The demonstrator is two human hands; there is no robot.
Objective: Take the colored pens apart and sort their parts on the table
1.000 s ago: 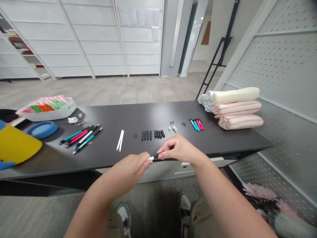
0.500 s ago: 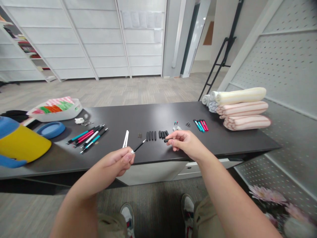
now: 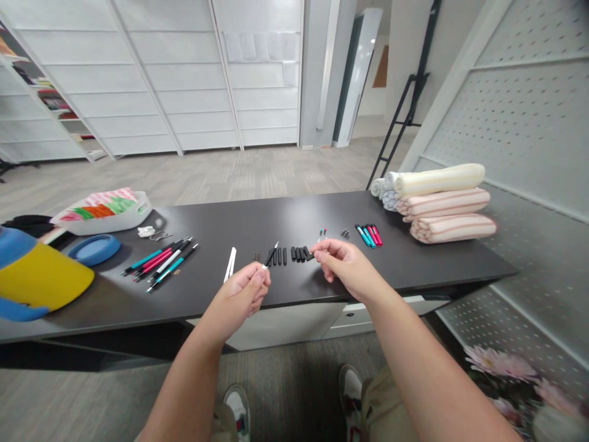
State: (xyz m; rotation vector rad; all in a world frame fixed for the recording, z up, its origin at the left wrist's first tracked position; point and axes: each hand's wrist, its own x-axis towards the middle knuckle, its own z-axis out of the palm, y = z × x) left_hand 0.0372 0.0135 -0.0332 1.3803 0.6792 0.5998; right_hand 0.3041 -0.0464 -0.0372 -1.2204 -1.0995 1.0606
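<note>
My left hand is closed around a partly assembled pen, which has a white tube end, a black front section and a pointed tip aimed up and right. My right hand pinches a short black sleeve at its fingertips, by the right end of a row of similar sleeves. Between the hands stands a row of longer black tubes, partly behind the held pen. Small springs and white refill tubes lie to the left. My right hand hides small white pieces.
Teal and red pen barrels, tiny clips and rolled towels lie right on the dark table. Leftward are several pens, a blue lid, a white basket and a yellow-blue container.
My left hand has moved right with the pen, whose tip now points more steeply upward. My right hand stays near the sleeve row, its black sleeve now tilted beside the others.
</note>
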